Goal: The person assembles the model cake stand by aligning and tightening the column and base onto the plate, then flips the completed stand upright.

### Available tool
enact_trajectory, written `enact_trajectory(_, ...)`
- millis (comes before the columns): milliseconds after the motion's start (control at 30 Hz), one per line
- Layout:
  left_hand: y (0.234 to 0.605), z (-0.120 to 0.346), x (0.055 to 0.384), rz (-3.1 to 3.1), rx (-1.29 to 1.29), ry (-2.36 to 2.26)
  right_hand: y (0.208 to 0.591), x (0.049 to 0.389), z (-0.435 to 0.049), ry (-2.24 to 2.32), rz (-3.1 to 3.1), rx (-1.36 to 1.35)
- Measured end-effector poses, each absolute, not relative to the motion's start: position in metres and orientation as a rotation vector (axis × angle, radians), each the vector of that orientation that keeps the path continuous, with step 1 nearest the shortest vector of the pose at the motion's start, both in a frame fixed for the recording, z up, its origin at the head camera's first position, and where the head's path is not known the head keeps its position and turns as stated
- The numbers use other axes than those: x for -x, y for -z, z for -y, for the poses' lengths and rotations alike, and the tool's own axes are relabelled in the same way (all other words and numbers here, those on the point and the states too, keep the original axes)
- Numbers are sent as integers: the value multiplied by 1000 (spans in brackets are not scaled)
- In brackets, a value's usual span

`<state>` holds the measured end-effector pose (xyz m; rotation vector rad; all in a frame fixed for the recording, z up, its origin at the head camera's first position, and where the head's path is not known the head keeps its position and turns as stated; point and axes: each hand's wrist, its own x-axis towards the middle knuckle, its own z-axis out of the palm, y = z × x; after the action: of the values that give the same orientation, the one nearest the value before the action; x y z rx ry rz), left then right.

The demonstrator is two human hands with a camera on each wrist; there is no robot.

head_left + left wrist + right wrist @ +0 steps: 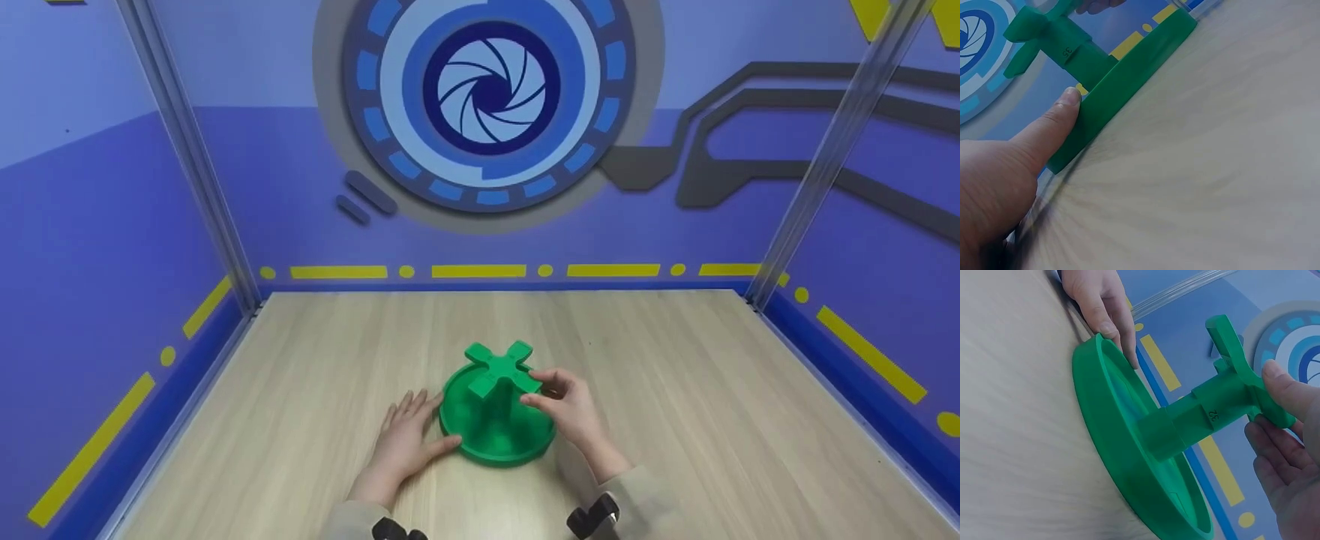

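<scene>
Left hand (405, 442) flat on bench (675, 420), fingers straight against green base (495, 442) rim; right hand (570, 409) pinching cross-shaped top (501, 367)

Smooth matt plastic stand (496, 409) — pale wood-grain tabletop (675, 390) (matt too).

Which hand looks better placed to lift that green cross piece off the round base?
Probably the right hand: it pinches the cross piece. The left hand only rests against the round base.
</scene>
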<state>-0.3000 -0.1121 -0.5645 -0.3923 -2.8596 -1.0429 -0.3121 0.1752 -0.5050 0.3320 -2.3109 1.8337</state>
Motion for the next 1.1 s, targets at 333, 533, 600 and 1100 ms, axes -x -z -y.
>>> enact_trajectory(333,563,112,301,2869,385,1043,508,312,-178,-1807,2341,-331)
enact_trajectory(533,563,112,302,2879,370,1063,508,315,-193,-1757,2429,-517)
enact_trajectory(600,563,111,302,2879,367,1066,508,316,-199,-1775,2433,-576)
enact_trajectory(1100,564,112,303,2877,368,1068,526,322,-228,-1588,2704,-519)
